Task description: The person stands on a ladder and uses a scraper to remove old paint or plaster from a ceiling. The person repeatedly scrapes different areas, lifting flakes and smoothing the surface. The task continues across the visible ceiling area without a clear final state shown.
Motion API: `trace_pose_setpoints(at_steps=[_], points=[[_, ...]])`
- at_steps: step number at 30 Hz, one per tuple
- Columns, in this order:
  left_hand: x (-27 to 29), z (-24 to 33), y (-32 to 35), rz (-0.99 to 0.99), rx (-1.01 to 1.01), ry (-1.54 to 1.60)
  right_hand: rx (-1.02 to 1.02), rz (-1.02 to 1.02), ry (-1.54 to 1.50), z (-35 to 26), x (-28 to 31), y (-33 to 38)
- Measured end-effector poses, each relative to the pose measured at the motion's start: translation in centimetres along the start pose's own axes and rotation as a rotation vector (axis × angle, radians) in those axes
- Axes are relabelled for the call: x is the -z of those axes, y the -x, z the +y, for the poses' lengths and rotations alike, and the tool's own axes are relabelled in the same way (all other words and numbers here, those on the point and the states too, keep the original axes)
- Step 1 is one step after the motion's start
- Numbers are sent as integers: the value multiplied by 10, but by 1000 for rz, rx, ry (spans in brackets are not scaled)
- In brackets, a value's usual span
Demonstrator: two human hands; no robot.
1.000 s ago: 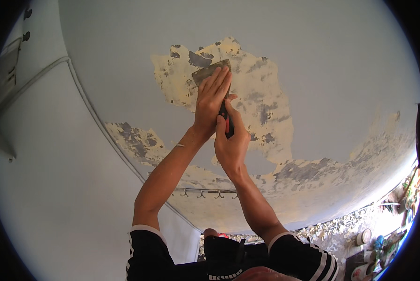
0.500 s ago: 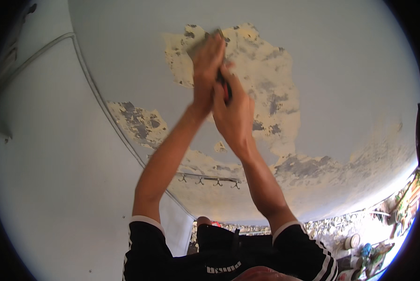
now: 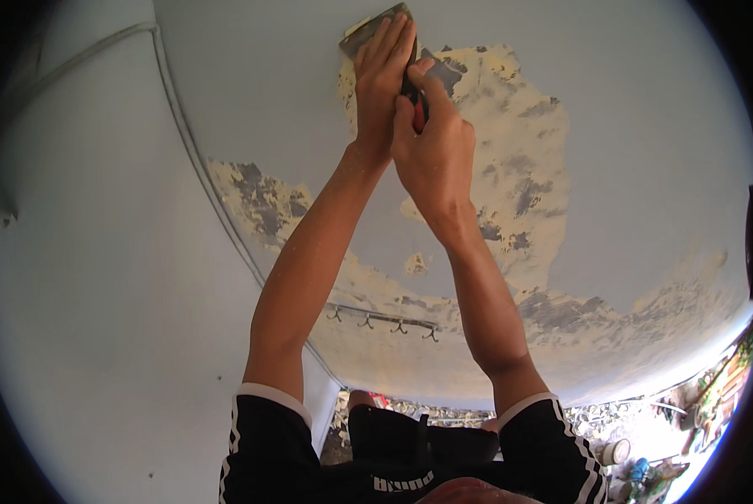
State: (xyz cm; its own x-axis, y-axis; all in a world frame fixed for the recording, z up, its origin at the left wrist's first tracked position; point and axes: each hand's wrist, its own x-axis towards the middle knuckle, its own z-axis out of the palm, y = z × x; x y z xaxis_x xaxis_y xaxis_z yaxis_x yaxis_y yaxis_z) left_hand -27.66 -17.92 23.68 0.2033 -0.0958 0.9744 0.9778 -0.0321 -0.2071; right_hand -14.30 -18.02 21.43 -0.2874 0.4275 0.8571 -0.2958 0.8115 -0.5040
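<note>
A wide-bladed scraper lies against the grey painted wall, above the upper left edge of a cream-coloured bare patch. My right hand is wrapped round its black and red handle, the thumb and forefinger pointing up along it. Pressed flat over the back of the blade is my left hand, its fingers stretched out toward the blade's edge. A pale bit of loose paint shows at that edge. The fingers hide much of the blade.
A rail with several hooks is fixed low on the wall, beside more peeling paint. A smooth grey panel meets the wall at left, along a cable. Pale flakes, a bucket and other clutter lie on the ground below right.
Both hands have pushed the scraper upward along the wall, from inside the cream patch to beyond its upper left edge. The view has shifted slightly, moving the patch to the right.
</note>
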Motion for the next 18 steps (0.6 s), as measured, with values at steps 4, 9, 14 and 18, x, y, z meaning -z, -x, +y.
trace_pose_setpoints(at_steps=[4,9,14,18], points=[[1,15,28,29,58,32,16,-9,50,1,7,20],[-3,-19,9,135,-11,-39,27,-37,46,-4,-10,-7],[46,-95,-53,200,-30,-65,352,-31,97,-35,-71,-90],[72,-103,-15,158,48,-172,346,-179,223,-51,-75,-71]])
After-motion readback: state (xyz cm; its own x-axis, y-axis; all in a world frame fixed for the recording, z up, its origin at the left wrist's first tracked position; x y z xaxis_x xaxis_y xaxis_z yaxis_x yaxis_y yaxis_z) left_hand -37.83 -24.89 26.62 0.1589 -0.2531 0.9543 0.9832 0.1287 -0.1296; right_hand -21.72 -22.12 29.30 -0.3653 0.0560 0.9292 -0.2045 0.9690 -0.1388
